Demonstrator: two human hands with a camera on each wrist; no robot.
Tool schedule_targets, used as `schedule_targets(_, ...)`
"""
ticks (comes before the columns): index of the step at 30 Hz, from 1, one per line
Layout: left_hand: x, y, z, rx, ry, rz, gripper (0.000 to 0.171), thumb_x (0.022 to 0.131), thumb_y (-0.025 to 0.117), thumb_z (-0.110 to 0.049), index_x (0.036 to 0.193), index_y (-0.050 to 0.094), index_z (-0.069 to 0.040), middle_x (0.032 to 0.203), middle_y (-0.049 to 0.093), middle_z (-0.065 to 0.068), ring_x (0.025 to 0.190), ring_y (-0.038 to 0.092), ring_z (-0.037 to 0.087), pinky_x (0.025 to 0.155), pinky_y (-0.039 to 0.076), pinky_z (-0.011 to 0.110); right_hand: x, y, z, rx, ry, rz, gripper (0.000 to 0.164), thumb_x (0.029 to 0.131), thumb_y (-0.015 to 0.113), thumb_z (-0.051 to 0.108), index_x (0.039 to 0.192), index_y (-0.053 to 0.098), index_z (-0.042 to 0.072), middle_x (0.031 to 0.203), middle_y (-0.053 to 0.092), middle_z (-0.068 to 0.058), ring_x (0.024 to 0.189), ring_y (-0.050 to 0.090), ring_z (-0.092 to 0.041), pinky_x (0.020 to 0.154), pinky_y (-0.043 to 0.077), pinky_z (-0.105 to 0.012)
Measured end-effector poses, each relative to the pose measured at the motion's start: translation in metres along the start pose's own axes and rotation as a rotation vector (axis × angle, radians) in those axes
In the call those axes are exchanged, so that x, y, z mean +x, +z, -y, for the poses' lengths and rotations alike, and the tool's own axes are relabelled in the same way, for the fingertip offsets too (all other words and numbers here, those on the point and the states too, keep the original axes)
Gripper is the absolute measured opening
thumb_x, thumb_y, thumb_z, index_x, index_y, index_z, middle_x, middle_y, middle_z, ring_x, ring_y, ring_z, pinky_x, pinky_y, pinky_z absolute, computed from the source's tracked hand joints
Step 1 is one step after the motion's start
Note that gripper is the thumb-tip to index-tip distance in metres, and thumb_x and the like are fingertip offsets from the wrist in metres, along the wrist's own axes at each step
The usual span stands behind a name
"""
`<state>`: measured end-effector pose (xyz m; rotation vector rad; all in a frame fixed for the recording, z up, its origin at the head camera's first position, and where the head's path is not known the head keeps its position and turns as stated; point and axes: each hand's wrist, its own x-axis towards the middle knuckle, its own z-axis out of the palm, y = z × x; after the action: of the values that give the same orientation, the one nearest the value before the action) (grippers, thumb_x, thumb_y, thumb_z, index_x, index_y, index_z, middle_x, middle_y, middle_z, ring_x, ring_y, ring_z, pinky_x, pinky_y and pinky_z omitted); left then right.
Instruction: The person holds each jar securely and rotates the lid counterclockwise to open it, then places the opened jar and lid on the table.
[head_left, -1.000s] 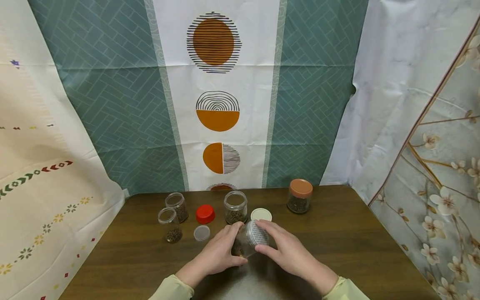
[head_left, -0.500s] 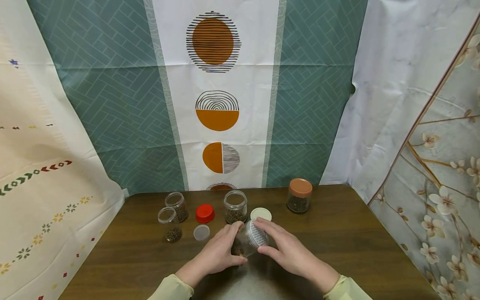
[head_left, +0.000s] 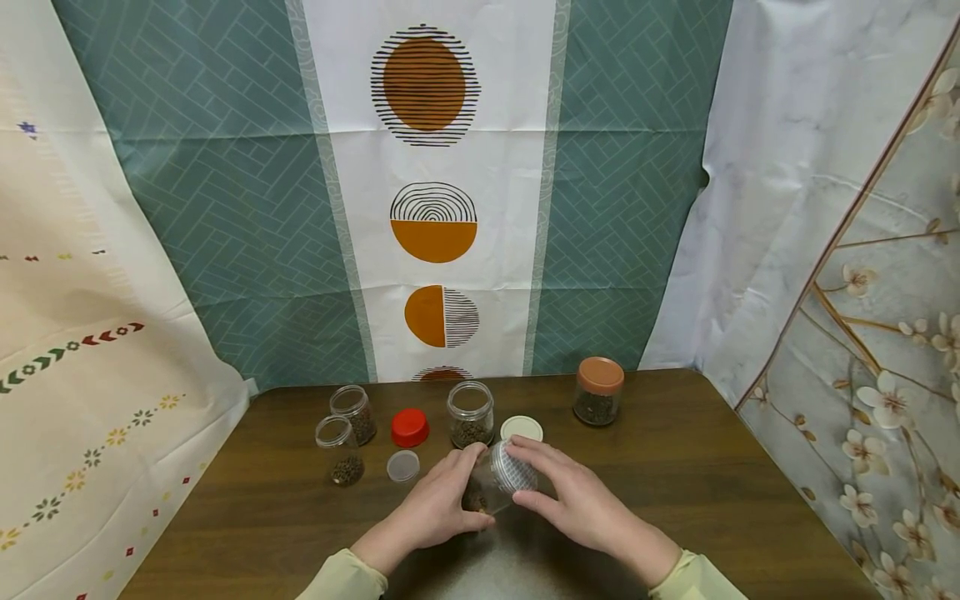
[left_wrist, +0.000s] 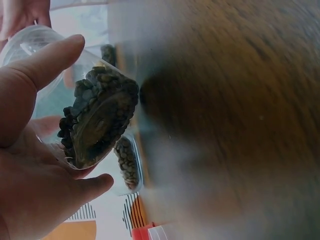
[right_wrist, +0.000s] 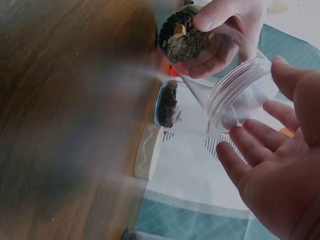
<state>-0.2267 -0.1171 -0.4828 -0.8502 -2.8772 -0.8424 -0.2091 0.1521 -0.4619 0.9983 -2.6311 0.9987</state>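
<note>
A clear jar (head_left: 483, 492) with dark seeds or pellets (left_wrist: 97, 107) in its bottom is tilted, mouth end toward the right, close over the table. My left hand (head_left: 435, 504) grips its body, thumb on the near side and fingers round the far side. A round lid (head_left: 515, 467) with grey-and-white print covers the mouth, above clear threaded ridges (right_wrist: 235, 92). My right hand (head_left: 577, 500) holds this lid by its rim, thumb low and fingers at the top edge. In the left wrist view, the left thumb (left_wrist: 60, 55) lies across the clear wall.
Two uncovered jars (head_left: 346, 460) with seeds stand at the left, another uncovered jar (head_left: 471, 425) behind my hands. A red lid (head_left: 410, 427), a translucent lid (head_left: 403, 466) and a cream lid (head_left: 522, 428) lie between. A jar with an orange-brown lid (head_left: 599, 392) stands back right.
The jar and both hands stay nearly in place. My right thumb shifts slightly at the lid's lower rim.
</note>
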Motion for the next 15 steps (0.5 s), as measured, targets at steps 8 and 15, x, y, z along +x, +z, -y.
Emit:
schedule_targets(8, 0.0006, 0.0005, 0.0002, 0.003, 0.000, 0.006, 0.098, 0.083, 0.099, -0.036, 0.160, 0.042, -0.012, 0.142, 0.060, 0.011, 0.128, 0.060, 0.030, 0.103, 0.053, 0.052, 0.0035, 0.0041, 0.0058, -0.036, 0.091, -0.071, 0.055, 0.106, 0.074, 0.046, 0.155, 0.064, 0.021, 0.158, 0.061, 0.001, 0.141, 0.062, -0.026, 0.109, 0.053, -0.055)
schedule_targets(15, 0.0010, 0.0009, -0.0011, -0.003, -0.010, 0.008, 0.098, 0.083, 0.100, -0.035, 0.159, 0.043, -0.012, 0.142, 0.060, 0.012, 0.128, 0.059, 0.031, 0.104, 0.053, 0.053, 0.0037, 0.0030, 0.0059, -0.032, 0.081, -0.059, 0.055, 0.106, 0.075, 0.042, 0.154, 0.065, 0.019, 0.160, 0.060, -0.002, 0.143, 0.060, -0.027, 0.110, 0.052, -0.056)
